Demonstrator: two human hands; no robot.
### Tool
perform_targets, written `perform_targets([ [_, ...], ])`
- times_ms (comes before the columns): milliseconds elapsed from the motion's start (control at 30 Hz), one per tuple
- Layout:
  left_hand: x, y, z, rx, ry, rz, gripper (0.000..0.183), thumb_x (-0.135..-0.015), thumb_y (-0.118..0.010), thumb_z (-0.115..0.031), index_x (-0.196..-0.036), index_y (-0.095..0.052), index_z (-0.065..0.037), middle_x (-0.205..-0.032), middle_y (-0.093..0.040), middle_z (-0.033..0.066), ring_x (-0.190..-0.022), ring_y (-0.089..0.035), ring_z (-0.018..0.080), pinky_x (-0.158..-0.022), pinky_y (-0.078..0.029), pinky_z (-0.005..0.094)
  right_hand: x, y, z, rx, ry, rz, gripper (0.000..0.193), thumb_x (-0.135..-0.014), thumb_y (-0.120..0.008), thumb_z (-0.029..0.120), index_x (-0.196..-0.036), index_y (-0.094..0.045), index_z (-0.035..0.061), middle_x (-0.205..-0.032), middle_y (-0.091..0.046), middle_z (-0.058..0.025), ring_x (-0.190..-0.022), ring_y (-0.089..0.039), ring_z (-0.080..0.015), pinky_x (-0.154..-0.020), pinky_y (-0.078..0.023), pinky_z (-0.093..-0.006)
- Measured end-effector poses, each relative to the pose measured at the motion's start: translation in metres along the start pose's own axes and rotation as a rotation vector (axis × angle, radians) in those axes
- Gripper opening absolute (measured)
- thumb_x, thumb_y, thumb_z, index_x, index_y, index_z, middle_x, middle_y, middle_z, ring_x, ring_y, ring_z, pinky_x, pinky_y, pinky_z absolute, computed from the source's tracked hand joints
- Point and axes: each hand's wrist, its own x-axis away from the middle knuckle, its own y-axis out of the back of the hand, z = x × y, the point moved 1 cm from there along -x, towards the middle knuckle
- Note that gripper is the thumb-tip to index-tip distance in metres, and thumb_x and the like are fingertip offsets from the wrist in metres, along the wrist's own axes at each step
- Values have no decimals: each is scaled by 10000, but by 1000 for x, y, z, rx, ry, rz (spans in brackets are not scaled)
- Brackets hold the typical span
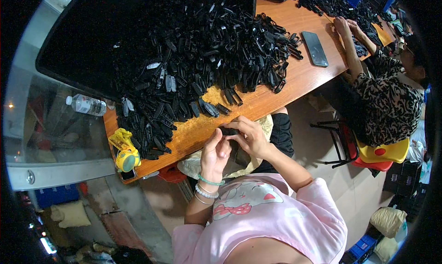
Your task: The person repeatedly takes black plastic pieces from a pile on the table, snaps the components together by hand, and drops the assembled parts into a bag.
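Note:
Just off the table's near edge, my two hands meet around a small black plastic part. My right hand pinches it between thumb and fingers. My left hand, with bracelets at the wrist, has its fingers curled and its thumb raised against the part's left end. Fingers cover much of the part, so its exact kind cannot be made out. Beyond my hands a large heap of similar black plastic parts spreads over the wooden table. A few loose ones lie at the heap's near edge.
A dark phone lies right of the heap. At the table's left end sits a yellow round object, with a plastic bottle beyond it. On the right, another person works seated on a yellow stool. A cloth bag hangs below my hands.

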Motion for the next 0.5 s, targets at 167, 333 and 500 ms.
perform_targets([
  [167,-14,18,-23,89,-157,79,302,-909,-526,-361,-803,-555,-79,-711,-569,27,-509,-484,106,-454,-359,224,-4,4,-13,-77,-7,93,285,-773,-650,119,-1026,-578,9,-942,-557,-152,-836,-567,-355,-715,-467,-395],
  [333,-37,-11,-51,-844,-583,-173,102,-905,-545,-147,-868,-558,-53,-738,-568,22,-595,-536,58,-472,-400,213,-24,5,-64,501,-133,-212,179,-809,-613,117,-957,-605,17,-918,-544,-144,-858,-549,-329,-725,-461,-389],
  [500,-49,-14,-53,-1860,-1096,-218,216,-852,-603,-204,-784,-586,1,-723,-594,178,-605,-568,360,-535,-435,425,-22,0,-55,654,-152,-261,197,-766,-643,141,-888,-595,-6,-923,-528,-136,-889,-523,-321,-725,-465,-398],
])
